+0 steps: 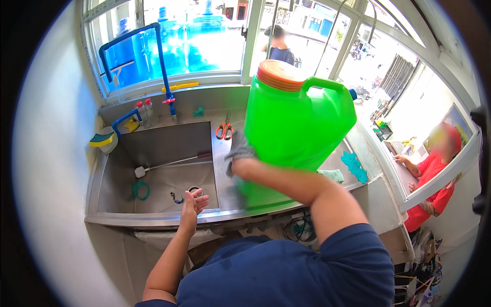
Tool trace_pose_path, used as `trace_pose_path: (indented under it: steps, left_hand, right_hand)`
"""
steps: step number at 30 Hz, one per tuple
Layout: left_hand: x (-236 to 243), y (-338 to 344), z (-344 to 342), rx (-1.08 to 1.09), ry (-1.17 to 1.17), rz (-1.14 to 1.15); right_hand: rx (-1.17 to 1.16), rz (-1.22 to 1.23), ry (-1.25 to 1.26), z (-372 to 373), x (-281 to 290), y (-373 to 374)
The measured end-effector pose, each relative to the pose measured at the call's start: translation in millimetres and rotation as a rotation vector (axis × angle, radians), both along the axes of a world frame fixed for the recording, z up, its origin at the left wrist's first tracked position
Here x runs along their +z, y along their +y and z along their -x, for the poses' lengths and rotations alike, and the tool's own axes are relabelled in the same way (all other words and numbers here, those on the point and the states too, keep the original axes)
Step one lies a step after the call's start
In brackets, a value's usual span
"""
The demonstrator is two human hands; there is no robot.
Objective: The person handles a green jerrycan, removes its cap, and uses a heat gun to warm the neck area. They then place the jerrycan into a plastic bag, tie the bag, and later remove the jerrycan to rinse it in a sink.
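Note:
A large bright green water jug [291,128] with an orange screw lid [280,75] and a moulded handle stands upright on the steel counter, right of the sink. My right arm crosses in front of it. Against the jug's left side, my right hand [241,165] holds a dark grey cloth [242,147], both smeared by motion. My left hand [193,209] is raised over the sink's front edge, holding nothing, its fingers apart. Part of the jug's lower front is behind my right arm.
The steel sink [169,134] holds a long-handled brush [174,165] and a green ring [140,191]. Orange-handled scissors [224,131] lie between sink and jug. A blue pipe tap [168,92] rises behind. Teal cloth [354,167] lies at right. A person in red [434,179] stands beyond the right window.

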State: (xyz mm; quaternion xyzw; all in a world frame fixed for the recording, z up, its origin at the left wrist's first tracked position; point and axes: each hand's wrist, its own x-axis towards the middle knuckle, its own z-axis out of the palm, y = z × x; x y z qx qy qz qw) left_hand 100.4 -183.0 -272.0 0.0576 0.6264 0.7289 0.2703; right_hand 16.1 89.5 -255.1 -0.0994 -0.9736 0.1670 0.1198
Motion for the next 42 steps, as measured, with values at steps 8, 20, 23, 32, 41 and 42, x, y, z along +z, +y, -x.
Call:
trace_pose_path:
  steps: [8, 20, 23, 32, 41, 42]
  left_hand:
    - [34.0, 69.6, 2.0, -0.178, 0.183, -0.138]
    - [30.7, 205.3, 120.6, -0.091, 0.476, -0.235]
    - [22.5, 212.2, 141.6, -0.268, 0.586, -0.215]
    - [22.6, 181.0, 73.2, -0.399, 0.576, -0.089]
    - [-14.4, 113.1, 70.3, -0.051, 0.068, -0.133]
    - [-11.1, 100.6, 65.3, -0.067, 0.067, -0.152]
  right_hand:
    - [0.079, -0.702, 0.328, -66.7, 272.4, 49.4]
    - [0.24, 0.066, -0.159, -9.1, 322.1, 78.2]
    - [0.475, -0.015, -0.173, -41.6, 329.3, 66.8]
    - [-0.039, -0.998, -0.23, -80.4, 279.7, -26.6]
    - [0.066, -1.25, -0.645, 23.1, 113.5, -32.9]
    - [0.105, -1.218, -0.644, 28.6, 93.2, -30.0]
